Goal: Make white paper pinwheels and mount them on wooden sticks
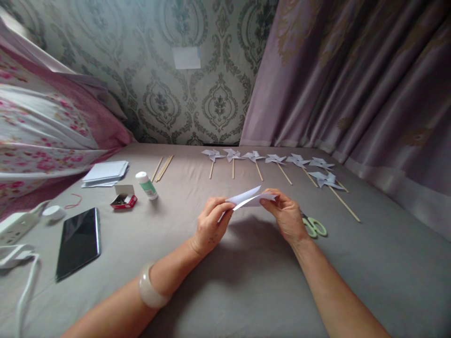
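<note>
A piece of white paper point(248, 201), with flaps standing apart from one another, is held up above the grey cloth between both hands. My left hand point(213, 223) pinches its left end, and my right hand point(286, 217) grips the right end with thumb and fingers. Whether the flaps are cut or only folded, I cannot tell. Green-handled scissors point(315, 227) lie just right of my right hand, their blades partly hidden behind it. Beyond the hands rest several finished-looking paper pinwheels point(253, 157) on wooden sticks.
To the left stand a glue stick point(147, 186) and a small open red box point(124, 201). Behind them lie wooden sticks point(164, 168) and a stack of white paper point(105, 172). A black phone point(79, 243), a power strip point(21, 224) and a white cable point(27, 286) are nearer.
</note>
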Available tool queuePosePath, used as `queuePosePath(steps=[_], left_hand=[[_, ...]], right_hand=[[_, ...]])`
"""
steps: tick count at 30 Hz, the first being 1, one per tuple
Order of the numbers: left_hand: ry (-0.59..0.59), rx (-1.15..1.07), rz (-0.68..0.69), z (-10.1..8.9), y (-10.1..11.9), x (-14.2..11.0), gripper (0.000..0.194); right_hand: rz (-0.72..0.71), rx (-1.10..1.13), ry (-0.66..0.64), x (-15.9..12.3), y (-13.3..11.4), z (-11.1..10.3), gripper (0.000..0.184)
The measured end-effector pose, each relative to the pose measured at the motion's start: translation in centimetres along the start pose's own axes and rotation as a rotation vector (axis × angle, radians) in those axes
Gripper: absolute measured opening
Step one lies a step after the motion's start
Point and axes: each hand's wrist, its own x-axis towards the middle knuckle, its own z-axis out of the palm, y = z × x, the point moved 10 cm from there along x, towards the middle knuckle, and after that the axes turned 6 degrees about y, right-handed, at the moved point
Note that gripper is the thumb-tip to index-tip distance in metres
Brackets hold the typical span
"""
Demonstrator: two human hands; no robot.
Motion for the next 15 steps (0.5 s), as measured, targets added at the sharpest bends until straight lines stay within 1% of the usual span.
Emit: queuePosePath(steps=[1,3,6,9,12,13,15], left_hand=[[-0.001,-0.001,-0.012,0.0,-0.1,0.0,0.012],[-0.007,-0.004,-0.076,0.2,-0.7,0.1,0.012],[-0.014,-0.067,-0.243,0.7,-2.5,-0.1,0.010],[-0.002,-0.245,-0.443,1.4,-4.6,-0.5,0.013],[0.069,-0.403,-0.628,1.5,-6.2,-0.7,0.018],[0.104,-0.443,-0.660,1.2,-6.3,-0.5,0.019],[0.182,-0.505,-0.666,-0.2,-6.1,0.9,0.019]], right_hand=[[0.006,0.002,0.003,0.0,0.1,0.0,0.022],[0.025,0.007,-0.004,0.0,0.5,0.1,0.023],[0.065,0.005,-0.010,-0.2,0.9,0.5,0.024],[0.127,0.029,0.041,-0.4,1.5,0.3,0.024],[0.166,0.092,0.081,-0.4,2.0,0.0,0.027],[0.169,0.119,0.094,-0.3,2.2,-0.3,0.030],[0.188,0.172,0.132,0.0,2.8,-0.9,0.036]])
